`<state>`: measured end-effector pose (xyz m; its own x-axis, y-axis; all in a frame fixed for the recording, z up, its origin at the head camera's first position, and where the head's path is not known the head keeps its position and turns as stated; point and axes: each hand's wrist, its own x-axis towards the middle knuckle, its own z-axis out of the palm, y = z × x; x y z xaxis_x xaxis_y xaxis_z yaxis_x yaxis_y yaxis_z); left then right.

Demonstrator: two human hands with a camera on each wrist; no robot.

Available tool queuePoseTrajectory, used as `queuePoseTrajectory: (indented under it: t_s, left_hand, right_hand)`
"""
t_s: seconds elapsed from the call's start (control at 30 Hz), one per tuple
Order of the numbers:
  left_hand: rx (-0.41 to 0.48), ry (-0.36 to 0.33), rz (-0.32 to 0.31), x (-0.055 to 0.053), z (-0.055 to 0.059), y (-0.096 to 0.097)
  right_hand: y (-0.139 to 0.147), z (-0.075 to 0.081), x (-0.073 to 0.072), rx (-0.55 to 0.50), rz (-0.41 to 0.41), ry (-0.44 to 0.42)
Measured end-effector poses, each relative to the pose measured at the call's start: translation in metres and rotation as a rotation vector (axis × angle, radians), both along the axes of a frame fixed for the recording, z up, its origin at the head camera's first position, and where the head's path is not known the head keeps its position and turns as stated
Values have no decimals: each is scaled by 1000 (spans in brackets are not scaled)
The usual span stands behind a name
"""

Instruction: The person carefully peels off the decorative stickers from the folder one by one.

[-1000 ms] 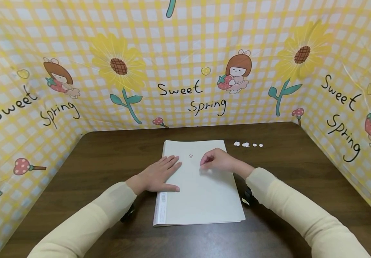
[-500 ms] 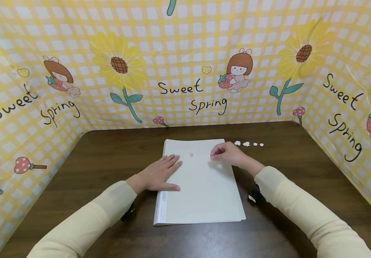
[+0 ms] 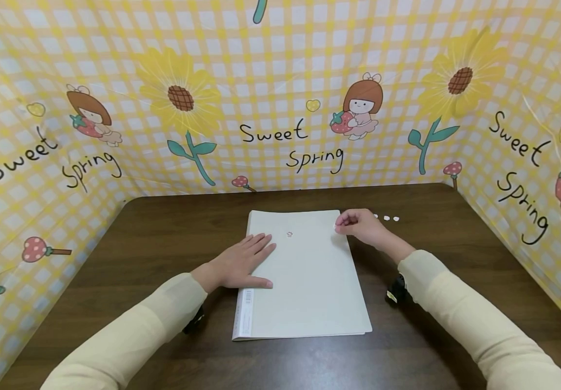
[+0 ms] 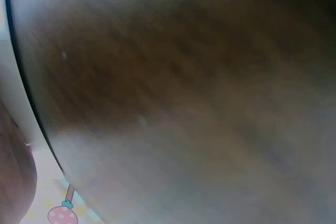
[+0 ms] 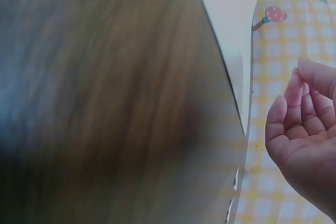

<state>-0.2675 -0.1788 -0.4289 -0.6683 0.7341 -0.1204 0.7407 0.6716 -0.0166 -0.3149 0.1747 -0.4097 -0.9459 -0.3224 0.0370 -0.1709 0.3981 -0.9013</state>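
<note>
A pale folder (image 3: 309,281) lies on the dark wooden table, with a small printed mark or sticker (image 3: 289,234) near its upper middle. My left hand (image 3: 243,262) rests flat on the folder's left side, fingers spread. At the folder's upper right edge, my right hand (image 3: 364,225) pinches what looks like a tiny white scrap (image 3: 336,227) between thumb and index finger. The right wrist view shows the same hand (image 5: 310,119) with thumb and index tips together; the scrap is too small to make out there.
Small white pieces (image 3: 396,219) lie in a row beyond the right hand, some hidden behind it. A barcode label (image 3: 245,314) runs along the folder's lower left spine. A yellow checked cloth (image 3: 270,97) stands around the table's back and sides.
My right hand has moved right and slightly away from me, from over the folder to its upper right edge, now covering part of the row of white pieces. The left hand stays put.
</note>
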Motion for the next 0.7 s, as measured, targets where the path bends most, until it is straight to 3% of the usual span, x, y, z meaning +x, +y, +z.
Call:
queuePoseTrajectory:
  t_s: [0.7]
  left_hand:
    - [6,-3,10,-1,-2,0]
  right_hand:
    - [62,-3,-16,59,-166,1]
